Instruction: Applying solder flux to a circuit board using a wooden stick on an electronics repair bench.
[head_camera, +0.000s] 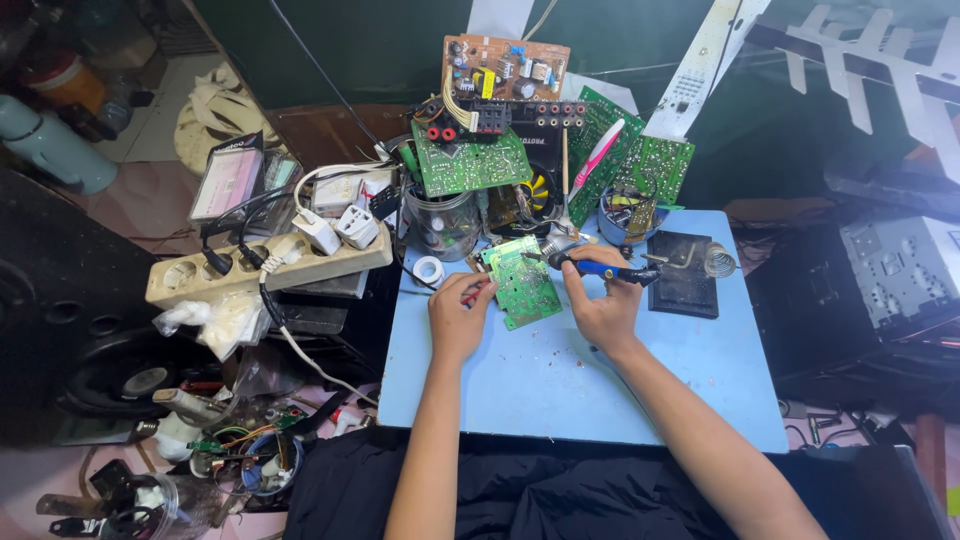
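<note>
Small blue table (560, 390), paint speckled, crowded workshop corner. Green circuit board (522, 282) flat near table's far edge. Left hand (458, 318) pinches thin red-tipped tool at board's left edge. Right hand (603, 305) grips blue-handled soldering iron (600, 268), tip over board. Beige power strip (265, 270) to left (plugs crammed in); more boards stacked behind.

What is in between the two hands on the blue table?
A small green circuit board lies between the left hand and the right hand on the blue table, seen in the head view. The right hand holds a blue-handled soldering iron over it.
</note>
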